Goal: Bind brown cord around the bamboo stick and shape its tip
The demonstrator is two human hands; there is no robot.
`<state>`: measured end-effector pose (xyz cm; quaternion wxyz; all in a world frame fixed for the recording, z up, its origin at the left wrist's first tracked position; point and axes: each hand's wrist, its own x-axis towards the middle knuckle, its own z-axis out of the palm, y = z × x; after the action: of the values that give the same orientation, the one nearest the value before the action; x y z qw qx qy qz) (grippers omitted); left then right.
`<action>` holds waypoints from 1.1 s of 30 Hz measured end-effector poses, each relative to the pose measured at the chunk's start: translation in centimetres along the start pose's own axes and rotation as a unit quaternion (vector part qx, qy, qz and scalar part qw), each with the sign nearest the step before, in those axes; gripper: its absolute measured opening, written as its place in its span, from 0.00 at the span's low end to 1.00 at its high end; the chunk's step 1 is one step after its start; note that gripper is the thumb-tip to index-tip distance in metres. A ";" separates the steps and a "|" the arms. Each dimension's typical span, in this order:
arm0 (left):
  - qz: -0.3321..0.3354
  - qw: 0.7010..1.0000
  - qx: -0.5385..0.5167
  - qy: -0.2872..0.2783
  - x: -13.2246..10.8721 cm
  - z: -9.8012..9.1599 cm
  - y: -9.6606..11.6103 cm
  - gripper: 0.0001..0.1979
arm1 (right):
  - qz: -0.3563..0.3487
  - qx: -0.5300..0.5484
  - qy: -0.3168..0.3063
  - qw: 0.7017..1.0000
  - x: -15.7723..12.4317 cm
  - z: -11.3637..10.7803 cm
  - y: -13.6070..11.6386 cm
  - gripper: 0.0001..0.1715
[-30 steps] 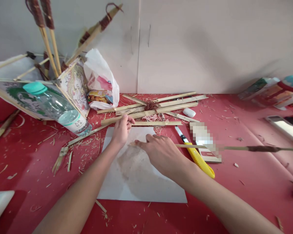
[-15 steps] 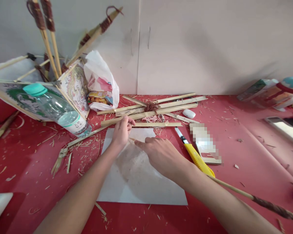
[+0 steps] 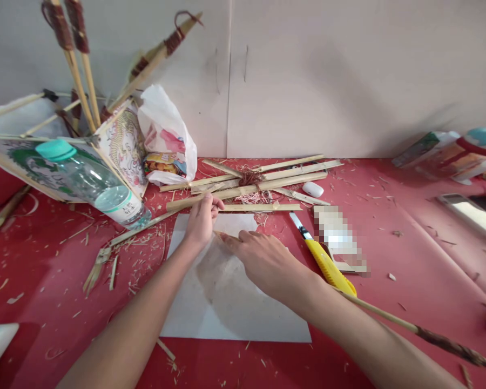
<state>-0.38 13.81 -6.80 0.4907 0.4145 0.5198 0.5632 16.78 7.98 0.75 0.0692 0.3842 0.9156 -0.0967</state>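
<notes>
My left hand (image 3: 202, 220) is curled closed at the top left of a pale sheet (image 3: 243, 319), beside a thin bamboo strip (image 3: 143, 229). What its fingers hold, if anything, is hidden. My right hand (image 3: 263, 256) lies palm down over the sheet, pinching a thin bamboo stick with its forefinger along it. The stick's pale tip (image 3: 217, 233) shows just short of my left hand. In line with it, past my right forearm, runs a stick with brown wrapping (image 3: 443, 341). A yellow box cutter (image 3: 328, 265) with its blade out lies right of the sheet.
Bamboo strips (image 3: 247, 192) tied with brown cord lie behind the hands. A water bottle (image 3: 117, 200), a plastic bag (image 3: 170, 135) and a dragon-print holder (image 3: 121, 143) with wrapped sticks stand at left. Shavings litter the red tabletop (image 3: 389, 227). A phone (image 3: 470, 213) lies at right.
My right hand has shifted slightly to the left, toward my left hand, and its forefinger lies closer to the stick's tip. My left hand has hardly moved.
</notes>
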 end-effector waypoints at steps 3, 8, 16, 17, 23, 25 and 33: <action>0.004 1.000 0.004 -0.001 0.0 0.0 0.0 0.25 | 0.010 -0.014 -0.004 1.000 0.1 0.1 -0.2 0.36; 0.003 1.000 0.002 -0.004 0.1 -0.1 -0.2 0.26 | 0.025 -0.024 0.004 0.999 0.2 0.6 -0.4 0.38; 0.003 1.000 -0.005 -0.004 0.1 -0.1 -0.2 0.25 | 0.004 -0.003 -0.019 1.000 -0.1 0.4 -0.2 0.42; 0.002 1.000 -0.006 -0.004 0.1 -0.1 -0.1 0.25 | -0.002 0.004 -0.022 1.000 -0.2 0.3 -0.1 0.44; 0.006 1.000 -0.001 -0.001 0.0 -0.1 0.0 0.26 | -0.068 0.050 -0.022 0.996 -1.1 -0.3 0.0 0.49; 0.010 1.000 0.003 -0.004 0.0 -0.2 0.0 0.26 | -0.077 0.063 -0.023 0.995 -1.3 -0.5 -0.1 0.46; 0.006 1.000 -0.006 0.002 0.1 -0.1 0.1 0.25 | -0.037 0.061 -0.022 0.997 -1.0 -0.9 -0.6 0.29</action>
<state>-0.49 13.89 -6.70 0.4889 0.4133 0.5148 0.5702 17.01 7.15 1.92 0.0621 0.3512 0.9199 -0.1630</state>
